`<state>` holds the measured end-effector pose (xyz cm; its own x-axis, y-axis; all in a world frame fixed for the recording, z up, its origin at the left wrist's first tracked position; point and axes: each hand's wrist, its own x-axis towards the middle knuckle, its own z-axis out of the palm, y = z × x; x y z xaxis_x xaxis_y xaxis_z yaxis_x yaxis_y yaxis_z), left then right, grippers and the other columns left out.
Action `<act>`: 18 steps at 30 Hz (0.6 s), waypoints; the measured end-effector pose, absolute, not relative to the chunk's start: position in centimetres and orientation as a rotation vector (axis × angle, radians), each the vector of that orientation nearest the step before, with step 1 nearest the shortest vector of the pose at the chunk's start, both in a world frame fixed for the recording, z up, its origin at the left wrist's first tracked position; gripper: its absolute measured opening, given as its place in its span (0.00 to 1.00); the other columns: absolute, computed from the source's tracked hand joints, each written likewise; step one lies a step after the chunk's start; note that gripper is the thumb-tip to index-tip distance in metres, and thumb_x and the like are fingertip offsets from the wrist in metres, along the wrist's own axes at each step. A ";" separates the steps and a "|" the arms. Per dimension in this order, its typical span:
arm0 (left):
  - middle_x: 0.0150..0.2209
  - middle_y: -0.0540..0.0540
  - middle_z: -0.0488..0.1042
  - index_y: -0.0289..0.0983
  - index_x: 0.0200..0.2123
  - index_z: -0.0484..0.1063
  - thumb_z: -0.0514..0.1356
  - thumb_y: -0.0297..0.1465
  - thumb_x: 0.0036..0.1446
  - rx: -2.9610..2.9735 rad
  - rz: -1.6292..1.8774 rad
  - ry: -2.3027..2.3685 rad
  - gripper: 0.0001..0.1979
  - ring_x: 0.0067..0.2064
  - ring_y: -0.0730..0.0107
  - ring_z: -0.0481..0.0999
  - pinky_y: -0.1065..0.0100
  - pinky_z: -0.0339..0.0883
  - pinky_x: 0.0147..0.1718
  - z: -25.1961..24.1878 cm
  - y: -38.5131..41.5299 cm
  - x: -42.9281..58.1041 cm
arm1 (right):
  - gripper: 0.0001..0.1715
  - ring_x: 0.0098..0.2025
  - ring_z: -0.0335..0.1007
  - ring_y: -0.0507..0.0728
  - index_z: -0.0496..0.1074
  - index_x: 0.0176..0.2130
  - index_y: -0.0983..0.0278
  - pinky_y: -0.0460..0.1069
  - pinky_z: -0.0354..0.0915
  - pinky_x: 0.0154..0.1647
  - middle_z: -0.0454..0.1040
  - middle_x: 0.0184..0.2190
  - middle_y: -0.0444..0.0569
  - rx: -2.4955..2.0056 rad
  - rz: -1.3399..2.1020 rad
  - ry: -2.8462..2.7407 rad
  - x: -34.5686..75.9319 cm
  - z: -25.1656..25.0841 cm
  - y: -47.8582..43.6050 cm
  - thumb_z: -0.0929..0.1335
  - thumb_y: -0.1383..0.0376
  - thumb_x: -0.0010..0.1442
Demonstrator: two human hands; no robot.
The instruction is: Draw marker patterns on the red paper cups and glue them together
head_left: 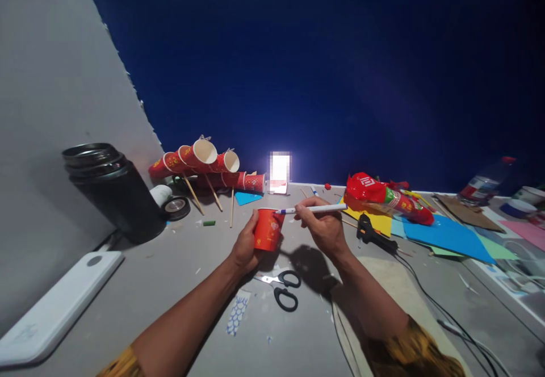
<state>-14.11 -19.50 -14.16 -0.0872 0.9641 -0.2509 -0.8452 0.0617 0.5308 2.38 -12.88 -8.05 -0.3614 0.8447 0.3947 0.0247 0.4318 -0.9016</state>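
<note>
A red paper cup [267, 230] with pale and gold print stands upright in the grip of my left hand [246, 247], which wraps its left side. My right hand [322, 226] pinches a white marker [326, 208] with a blue tip end. The marker lies almost level, its tip at the upper right of the cup near the rim; whether it touches cannot be made out. Below the cup, scissors [286, 290] with black handles lie on the grey table [298, 343]. Beside them is a paper strip [237, 313] with a blue scale pattern.
Red paper cups [204, 153] and sticks lie at the back left, near a black flask [114, 195] and a white power bank [59, 309]. A bright phone [279, 172] stands against the wall. On the right are a glue gun [374, 235], a red package [370, 192] and coloured paper [447, 235].
</note>
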 end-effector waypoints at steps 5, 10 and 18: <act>0.30 0.39 0.78 0.29 0.45 0.75 0.54 0.50 0.66 0.236 1.517 0.669 0.27 0.29 0.62 0.78 0.63 0.76 0.30 -14.4 -19.5 -14.1 | 0.16 0.21 0.69 0.53 0.75 0.28 0.62 0.47 0.65 0.23 0.77 0.21 0.46 -0.739 1.135 -1.766 2.5 -8.2 -12.6 0.72 0.53 0.58; 0.29 0.41 0.77 0.30 0.44 0.75 0.55 0.50 0.66 0.235 1.543 0.684 0.26 0.27 0.64 0.77 0.63 0.75 0.30 -14.5 -19.5 -14.1 | 0.16 0.24 0.72 0.54 0.75 0.30 0.61 0.48 0.68 0.26 0.78 0.23 0.46 -0.772 1.082 -1.685 2.4 -8.1 -12.7 0.72 0.52 0.59; 0.27 0.41 0.76 0.31 0.41 0.75 0.55 0.51 0.66 0.268 1.516 0.684 0.26 0.26 0.64 0.77 0.65 0.73 0.27 -14.7 -19.4 -13.9 | 0.15 0.21 0.67 0.51 0.76 0.29 0.63 0.46 0.63 0.23 0.77 0.22 0.45 -0.690 1.226 -1.665 2.5 -8.4 -12.3 0.73 0.55 0.58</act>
<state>-13.86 -19.38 -14.74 -0.0850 0.9660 -0.2442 -0.8224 0.0703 0.5646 2.46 -12.29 -8.40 -0.4146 0.8414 0.3466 -0.0812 0.3452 -0.9350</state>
